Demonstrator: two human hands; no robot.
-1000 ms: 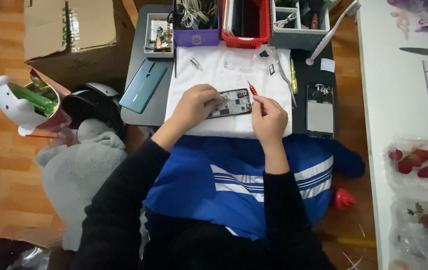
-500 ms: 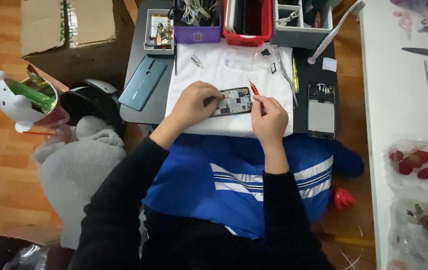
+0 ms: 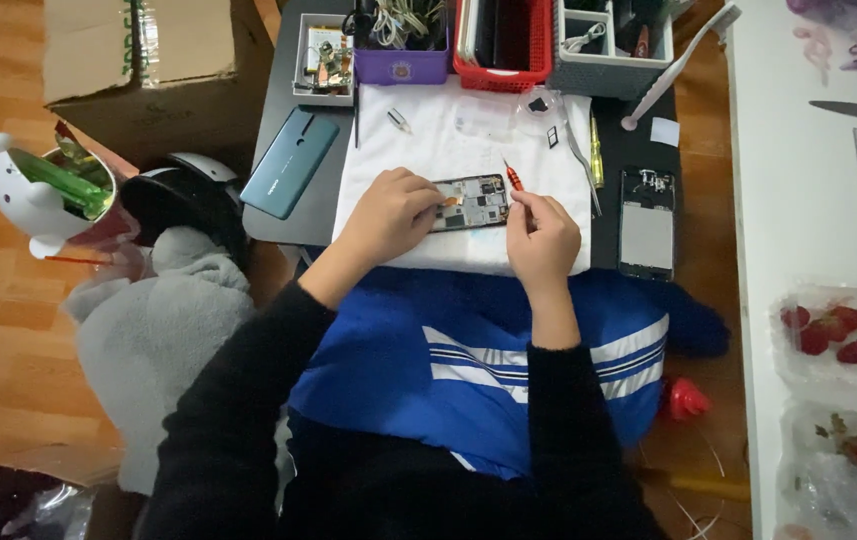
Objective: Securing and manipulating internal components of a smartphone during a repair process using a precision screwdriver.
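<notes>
An opened phone (image 3: 473, 202) with its circuit board showing lies on a white cloth (image 3: 468, 140) on a small dark table. My left hand (image 3: 390, 212) rests on the phone's left end and holds it down. My right hand (image 3: 542, 238) grips a small red-handled screwdriver (image 3: 513, 177), whose tip is at the phone's right edge. A few small parts lie on the cloth above the phone.
A teal phone back cover (image 3: 288, 162) lies left of the cloth, another opened phone (image 3: 645, 222) to the right. Purple, red and grey bins (image 3: 508, 75) line the table's far edge. A cardboard box (image 3: 138, 60) stands at the left; strawberry punnets (image 3: 838, 330) sit on a white table at the right.
The view has shifted slightly. Both hands stay on the phone, with the screwdriver tip still at its right edge.
</notes>
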